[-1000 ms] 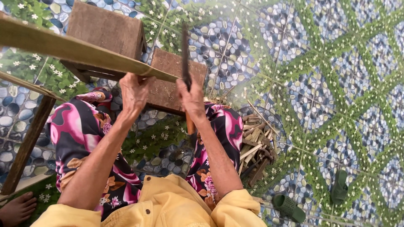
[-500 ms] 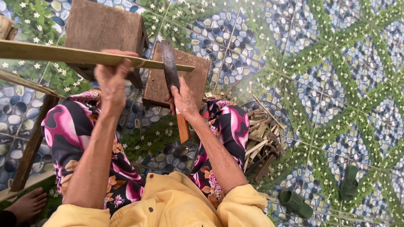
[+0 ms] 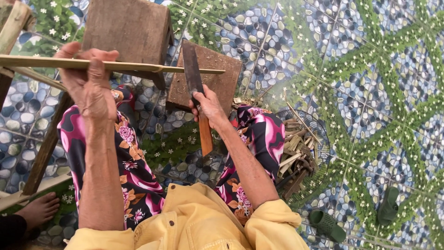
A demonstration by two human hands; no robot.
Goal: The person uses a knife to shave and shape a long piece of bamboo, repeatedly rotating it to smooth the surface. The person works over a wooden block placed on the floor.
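Two hands' fingers (image 3: 97, 65) around strip (image 3: 138, 67), knife (image 3: 196, 92).

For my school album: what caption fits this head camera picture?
Left hand holds a long bamboo strip; right hand holds a wooden-handled knife beside it.

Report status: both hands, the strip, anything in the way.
Left hand grips long pale bamboo strip. Right hand holds dark-bladed, wooden-handled knife. Square wooden block underneath.

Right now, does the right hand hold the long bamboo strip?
No, the right hand grips a knife; the left hand holds the bamboo strip.
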